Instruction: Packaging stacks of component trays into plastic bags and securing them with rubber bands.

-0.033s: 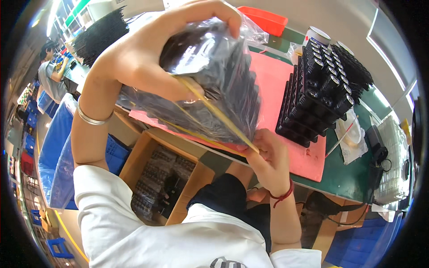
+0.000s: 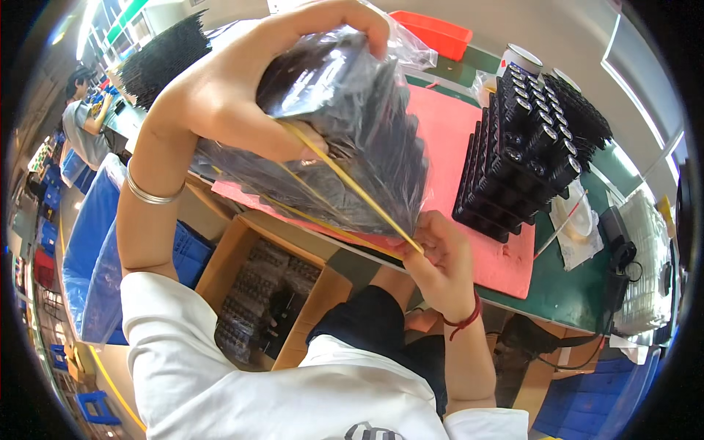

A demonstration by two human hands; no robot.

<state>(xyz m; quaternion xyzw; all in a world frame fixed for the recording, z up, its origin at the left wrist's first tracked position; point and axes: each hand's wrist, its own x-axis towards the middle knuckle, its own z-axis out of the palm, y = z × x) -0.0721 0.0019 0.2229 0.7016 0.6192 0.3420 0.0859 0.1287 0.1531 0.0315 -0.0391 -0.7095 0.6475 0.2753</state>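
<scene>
A stack of black plastic trays [image 2: 381, 139], wrapped in a see-through plastic bag, stands tilted over the near edge of the bench. My left hand [image 2: 227, 103] grips its top end, fingers curled over the far side and thumb on the near face. A yellow rubber band [image 2: 356, 187] runs stretched along the near face from beneath my left thumb. Its right end is pinched between the thumb and fingers of my right hand [image 2: 444, 268], just beside the stack's lower right corner. Another stretch of the band slants across the stack's lower side.
A pink mat [image 2: 506, 268] covers part of the green bench [image 2: 568, 297]. On it stands a stack of black trays holding silver-topped parts [image 2: 521, 154]. Behind are a red bin [image 2: 433, 35] and a white can [image 2: 521, 57]. An open cardboard box [image 2: 290, 352] sits below; another person [image 2: 88, 128] works far left.
The wrapped stack and my left hand have shifted very slightly left. My right hand keeps its pinch on the band, which looks a little straighter.
</scene>
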